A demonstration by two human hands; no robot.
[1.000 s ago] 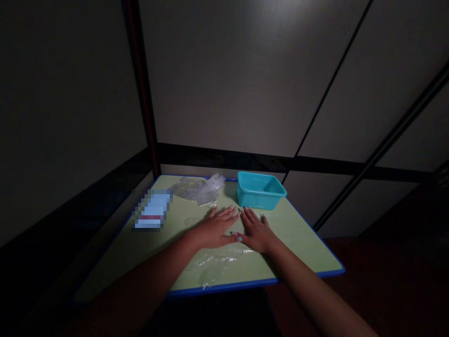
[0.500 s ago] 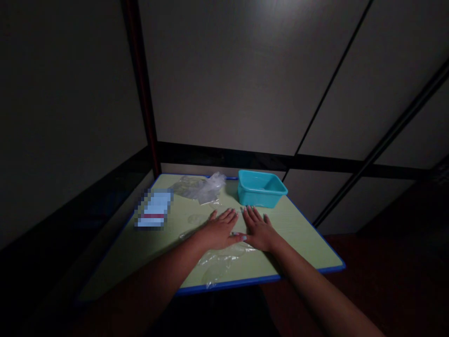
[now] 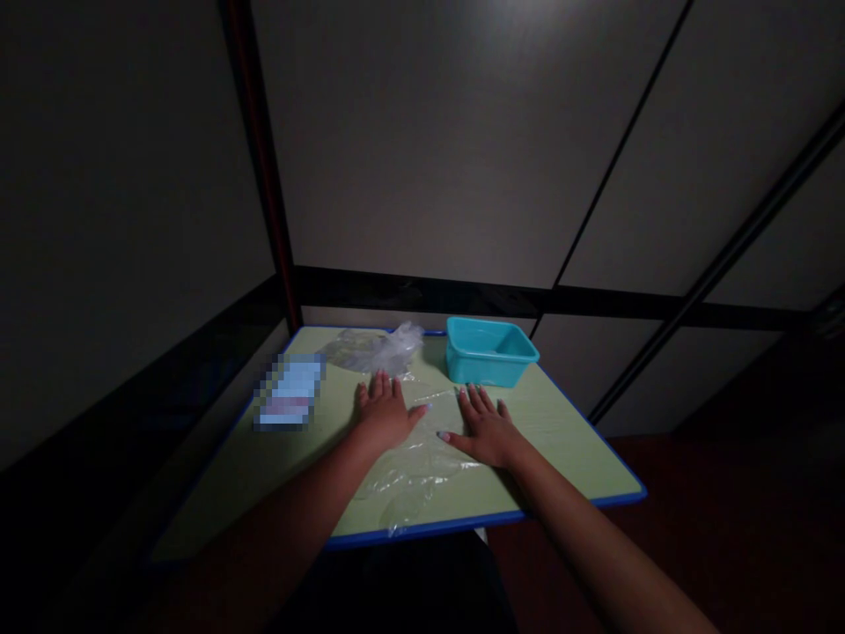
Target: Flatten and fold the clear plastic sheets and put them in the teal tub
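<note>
A thin clear plastic bag [image 3: 422,458] lies spread over the table, its wrinkles catching the light near the front edge. My left hand [image 3: 384,417] rests flat on the left part of this plastic, fingers apart and pointing away from me. On its right side my right hand [image 3: 487,431] lies palm down, thumb stretched toward the left hand. Neither hand grips anything. Just beyond the left fingertips is a crumpled heap of clear plastic bags [image 3: 389,348]. A turquoise plastic basket [image 3: 492,357] stands close beyond the right fingertips.
The small table [image 3: 561,458] has a pale green top and a blue rim. A blurred-out, light blue flat object [image 3: 291,392] lies at its left side. Pale panelled walls [image 3: 429,158] rise behind the table and to the left.
My left hand has slid left and a little away from me across the plastic, opening a gap between the hands. The right hand has stayed nearly in place.
</note>
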